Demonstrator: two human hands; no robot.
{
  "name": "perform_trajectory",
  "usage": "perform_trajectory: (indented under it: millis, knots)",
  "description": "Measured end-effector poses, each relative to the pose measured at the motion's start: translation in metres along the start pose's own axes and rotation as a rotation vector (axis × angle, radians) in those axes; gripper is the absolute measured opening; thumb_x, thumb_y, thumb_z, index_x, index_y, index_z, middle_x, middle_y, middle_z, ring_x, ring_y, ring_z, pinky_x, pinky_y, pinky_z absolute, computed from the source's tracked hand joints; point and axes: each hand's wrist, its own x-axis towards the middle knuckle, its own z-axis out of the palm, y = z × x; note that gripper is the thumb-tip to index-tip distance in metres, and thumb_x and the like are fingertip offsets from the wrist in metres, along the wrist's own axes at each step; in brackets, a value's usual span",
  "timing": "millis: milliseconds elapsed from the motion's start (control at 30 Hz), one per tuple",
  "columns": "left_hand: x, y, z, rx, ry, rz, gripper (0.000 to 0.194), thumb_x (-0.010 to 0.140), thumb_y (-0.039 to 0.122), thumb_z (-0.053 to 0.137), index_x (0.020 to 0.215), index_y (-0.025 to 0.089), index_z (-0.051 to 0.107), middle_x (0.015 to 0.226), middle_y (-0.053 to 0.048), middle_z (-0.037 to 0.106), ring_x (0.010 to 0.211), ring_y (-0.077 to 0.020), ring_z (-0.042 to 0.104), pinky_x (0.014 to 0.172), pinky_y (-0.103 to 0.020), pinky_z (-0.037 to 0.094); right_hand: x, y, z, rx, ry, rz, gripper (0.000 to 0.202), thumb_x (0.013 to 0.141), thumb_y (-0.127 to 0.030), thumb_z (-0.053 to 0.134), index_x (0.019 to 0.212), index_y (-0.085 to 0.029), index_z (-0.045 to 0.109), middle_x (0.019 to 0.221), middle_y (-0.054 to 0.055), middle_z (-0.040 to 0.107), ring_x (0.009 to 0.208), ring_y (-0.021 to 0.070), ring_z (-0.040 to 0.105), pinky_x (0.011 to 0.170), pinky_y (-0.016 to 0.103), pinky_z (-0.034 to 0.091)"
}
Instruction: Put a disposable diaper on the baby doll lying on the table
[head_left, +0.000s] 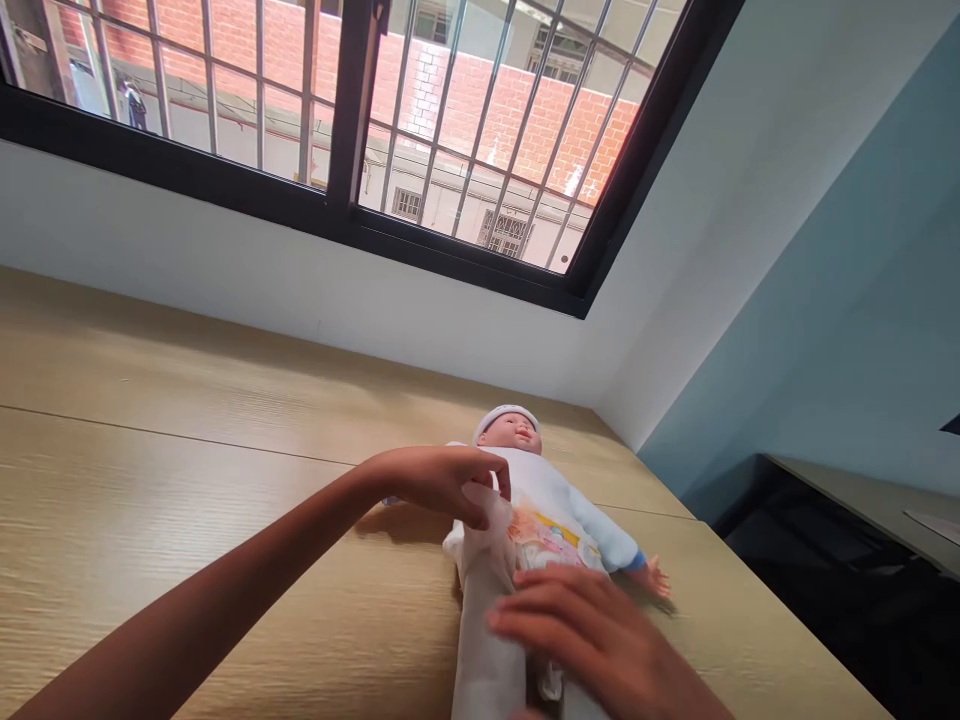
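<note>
A baby doll (547, 470) lies on its back, its head in a white cap (508, 410) and farthest from me. Its top (540, 480) is white with pale blue sleeves and a colourful print on the belly. White, bunched cloth (487, 510) at the doll's waist is pinched between the thumb and fingers of my left hand (442, 480). Over the doll's white-covered legs (491, 640), my right hand (592, 630) stretches out its fingers, slightly blurred. Whether it touches the cloth there I cannot tell. My right hand hides part of the doll's lower body.
The doll rests on a light wooden tabletop (187, 520) with a seam across it. Behind stands a white wall below a black-framed, barred window (352, 205). To the right, past the table's edge, is a dark piece of furniture (840, 560) against a blue-grey wall.
</note>
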Motion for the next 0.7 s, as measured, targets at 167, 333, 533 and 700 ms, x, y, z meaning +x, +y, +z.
perform_trajectory:
  millis: [167, 333, 533, 700]
  knots:
    - [0.018, -0.015, 0.013, -0.286, 0.042, 0.101, 0.034, 0.073, 0.032, 0.072, 0.1, 0.02, 0.057, 0.082, 0.003, 0.054, 0.072, -0.0132, 0.051, 0.062, -0.024, 0.038, 0.054, 0.012, -0.019, 0.003, -0.063, 0.466, 0.019, 0.092, -0.036, 0.058, 0.107, -0.024, 0.059, 0.1, 0.004, 0.067, 0.089, 0.0228, 0.064, 0.076, 0.037, 0.052]
    - [0.024, -0.026, 0.012, -0.568, -0.068, 0.147, 0.042, 0.067, 0.026, 0.079, 0.101, 0.019, 0.057, 0.096, -0.002, 0.061, 0.087, -0.0176, 0.059, 0.076, -0.03, 0.048, 0.067, 0.03, -0.013, 0.361, -0.117, 0.62, 0.009, 0.093, -0.027, 0.053, 0.097, -0.022, 0.06, 0.088, 0.0, 0.066, 0.078, 0.0158, 0.062, 0.067, 0.028, 0.048]
    - [0.02, -0.034, 0.006, -0.854, -0.225, 0.228, 0.053, 0.072, 0.02, 0.077, 0.119, 0.022, 0.053, 0.106, -0.004, 0.064, 0.094, -0.0165, 0.063, 0.088, -0.034, 0.048, 0.056, 0.043, -0.03, 0.379, -0.136, 0.592, 0.01, 0.092, -0.024, 0.054, 0.096, -0.023, 0.063, 0.079, -0.003, 0.064, 0.075, 0.0145, 0.06, 0.069, 0.027, 0.044]
    - [0.023, -0.029, 0.01, -0.852, -0.089, 0.129, 0.041, 0.076, 0.022, 0.077, 0.111, 0.016, 0.058, 0.098, -0.006, 0.068, 0.09, -0.0144, 0.063, 0.085, -0.03, 0.047, 0.049, 0.042, -0.045, 0.282, -0.241, 0.637, 0.016, 0.091, -0.026, 0.056, 0.076, -0.023, 0.061, 0.077, -0.004, 0.065, 0.072, 0.0144, 0.059, 0.065, 0.027, 0.043]
